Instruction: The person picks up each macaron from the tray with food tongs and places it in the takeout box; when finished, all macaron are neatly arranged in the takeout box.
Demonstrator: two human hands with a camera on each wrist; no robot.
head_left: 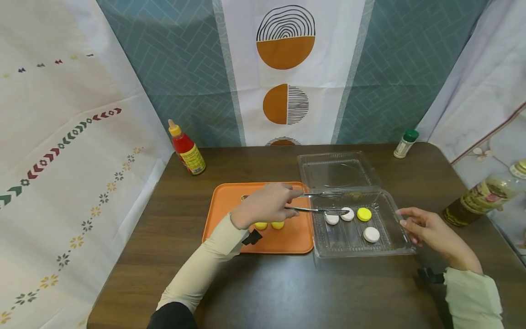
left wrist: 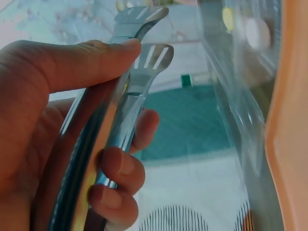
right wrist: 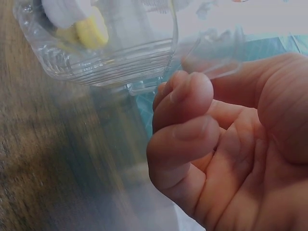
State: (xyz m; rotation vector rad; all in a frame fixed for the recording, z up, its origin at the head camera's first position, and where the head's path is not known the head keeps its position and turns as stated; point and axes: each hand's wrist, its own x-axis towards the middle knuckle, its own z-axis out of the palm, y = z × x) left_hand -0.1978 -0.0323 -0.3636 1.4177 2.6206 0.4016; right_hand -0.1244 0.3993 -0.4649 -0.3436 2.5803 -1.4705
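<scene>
Backdrop (head_left: 293, 76): hanging cloth beyond both hands, teal with a white middle panel of brown and striped circles.
Desk (head_left: 267, 288): dark brown wood, beneath both hands.
Left hand (head_left: 267, 203): reaches over the orange tray (head_left: 293, 243), thumb and fingers curled around a pair of metal tongs (left wrist: 126, 113).
Tongs: extend from the left hand toward the right one, over the clear container; their slotted tips stand apart. One tip is at the white disc (head_left: 347, 214) nearest the yellow one; whether it touches is unclear.
Right hand (head_left: 431, 230): pinches the near edge of the clear container (head_left: 345, 249) between thumb and curled fingers.
Clear container: lies between the hands, beside the tray, its lid (head_left: 339, 170) folded back beyond them.
Inside it: three white discs and one yellow disc (head_left: 364, 214), all between the hands.
Tray: under the left hand, with yellow pieces (head_left: 278, 225) showing just below that wrist.
Red sauce bottle (head_left: 188, 153): beyond the left hand, off to its left.
Green-capped shaker (head_left: 404, 145): well beyond the right hand.
Oil bottle (head_left: 485, 198): just right of the right hand.
</scene>
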